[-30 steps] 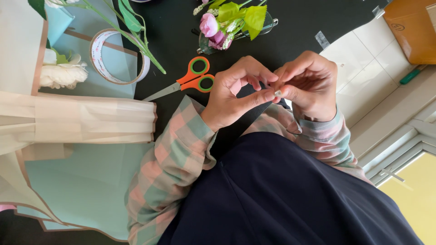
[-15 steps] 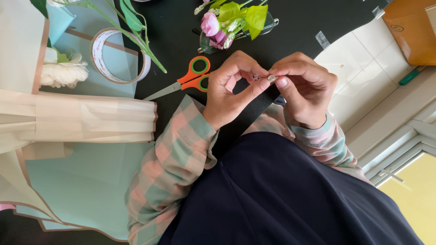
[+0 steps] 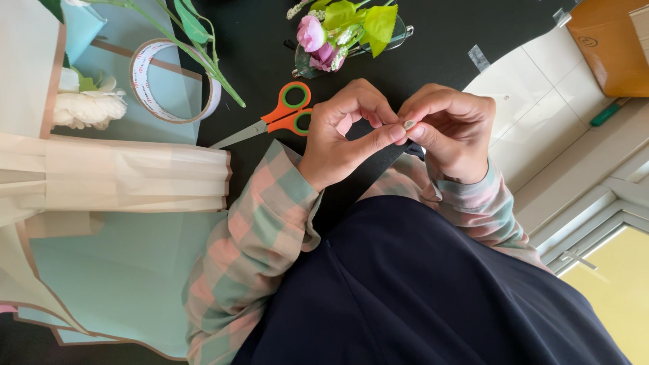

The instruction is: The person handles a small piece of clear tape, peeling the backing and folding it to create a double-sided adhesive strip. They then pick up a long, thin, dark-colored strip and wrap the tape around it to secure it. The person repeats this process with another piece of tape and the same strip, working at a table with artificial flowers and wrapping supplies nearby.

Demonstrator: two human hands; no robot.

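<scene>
My left hand (image 3: pixel 341 138) and my right hand (image 3: pixel 456 132) meet fingertip to fingertip above the edge of the black table (image 3: pixel 257 47). Together they pinch a tiny pale piece (image 3: pixel 408 125), too small to tell what it is. Both sleeves are pink-and-green plaid, and a dark garment fills my lap below. Orange-handled scissors (image 3: pixel 287 115) lie just left of my left hand, blades pointing left. A roll of tape (image 3: pixel 145 64) rests further left on teal paper.
A pink flower sprig with green leaves (image 3: pixel 324 37) lies at the top. A long green stem (image 3: pixel 196 40), a white flower (image 3: pixel 88 108), folded cream paper (image 3: pixel 115 176) and teal sheets (image 3: pixel 128 270) cover the left. A cardboard box (image 3: pixel 608 40) and a green pen (image 3: pixel 604 115) are on the right.
My fingers have shifted slightly on the tiny piece, with the fingertips now pressed closer together. Nothing on the table has moved.
</scene>
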